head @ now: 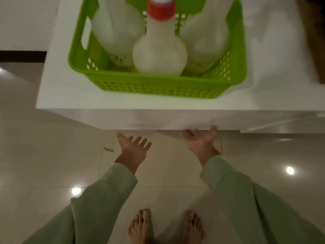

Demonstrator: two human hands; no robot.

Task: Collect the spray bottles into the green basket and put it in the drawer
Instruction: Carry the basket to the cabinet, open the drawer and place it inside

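Observation:
A green perforated basket (154, 87) stands on top of a white cabinet (58, 88). Three white spray bottles stand upright inside it: one at the left (117, 32), a middle one with a red collar (159, 55), and one at the right (205, 44). Below the cabinet top, my right hand (199, 140) is palm up with its fingertips against the lower edge of the white drawer front (140, 118). My left hand (133, 147) hovers palm up with fingers spread, a little short of that edge, holding nothing.
Glossy beige floor tiles (44, 155) lie below, with ceiling light reflections. My bare feet (166, 226) stand close to the cabinet. A dark brown blurred object (314, 32) is at the top right. A small dark speck (108, 149) lies on the floor.

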